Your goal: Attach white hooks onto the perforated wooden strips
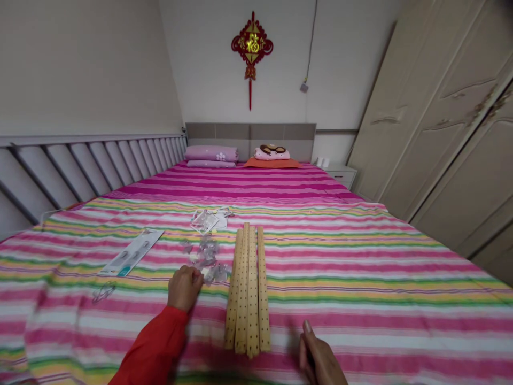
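Several long wooden slats (247,289) with rows of small holes lie side by side on the striped bedsheet (360,267). My left hand (184,287), in a red sleeve, is curled closed at the near edge of a pile of small clear plastic pieces (206,259), fingertips among them; what it grips I cannot make out. My right hand (320,358) rests low at the bed's near edge, right of the slats, thumb raised and fingers folded under, mostly cut off by the frame.
A flat printed package (131,252) lies to the left, with a clear wrapper (103,292) near it. Opened clear bags (206,220) lie beyond the pile. Pillows (211,155) sit at the headboard. A wardrobe (441,139) stands right, a nightstand (340,174) beside it.
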The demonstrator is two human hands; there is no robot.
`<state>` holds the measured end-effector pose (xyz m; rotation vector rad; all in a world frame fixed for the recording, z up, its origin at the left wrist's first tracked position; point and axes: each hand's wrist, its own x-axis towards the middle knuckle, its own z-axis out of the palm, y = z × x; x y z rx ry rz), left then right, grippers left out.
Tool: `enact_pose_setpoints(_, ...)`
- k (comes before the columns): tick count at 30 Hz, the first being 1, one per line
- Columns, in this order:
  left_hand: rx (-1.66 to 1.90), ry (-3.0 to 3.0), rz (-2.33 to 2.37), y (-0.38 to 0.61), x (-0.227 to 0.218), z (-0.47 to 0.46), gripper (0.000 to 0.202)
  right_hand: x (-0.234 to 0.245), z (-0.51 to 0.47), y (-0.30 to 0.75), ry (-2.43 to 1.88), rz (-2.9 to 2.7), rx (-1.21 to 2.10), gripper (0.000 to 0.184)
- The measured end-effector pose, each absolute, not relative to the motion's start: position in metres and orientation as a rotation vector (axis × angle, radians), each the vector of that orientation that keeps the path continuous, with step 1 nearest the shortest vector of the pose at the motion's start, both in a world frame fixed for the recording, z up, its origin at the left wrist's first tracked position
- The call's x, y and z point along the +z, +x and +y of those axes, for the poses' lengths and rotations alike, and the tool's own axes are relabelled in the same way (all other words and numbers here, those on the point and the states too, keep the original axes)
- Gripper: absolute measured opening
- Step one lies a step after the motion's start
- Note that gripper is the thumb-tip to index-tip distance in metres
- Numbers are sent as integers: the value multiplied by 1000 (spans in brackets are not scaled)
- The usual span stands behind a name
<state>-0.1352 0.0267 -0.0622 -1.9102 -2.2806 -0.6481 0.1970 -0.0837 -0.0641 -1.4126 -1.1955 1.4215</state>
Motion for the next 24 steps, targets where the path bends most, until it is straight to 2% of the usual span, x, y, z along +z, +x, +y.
enact_pose_setpoints(9, -1295, -1981, -2406, -158, -79, 14, 33, -65, -84, 190, -1384, -1161, 1487, 67)
enact_pose_setpoints(11, -1351, -1951, -2450, -162, -81, 15, 31, -67, -85, 188, -1382, -1181, 1494, 67)
enact_pose_setpoints(19, -1209, -1919, -2217, -164, -61, 26, 20, -75, -84, 189, -1460, -1237, 1485, 68)
enact_pose_setpoints(24, -744, -2161, -2087, -145, -59, 22, 25, -81, -84, 190, -1457, -1175, 1492, 68)
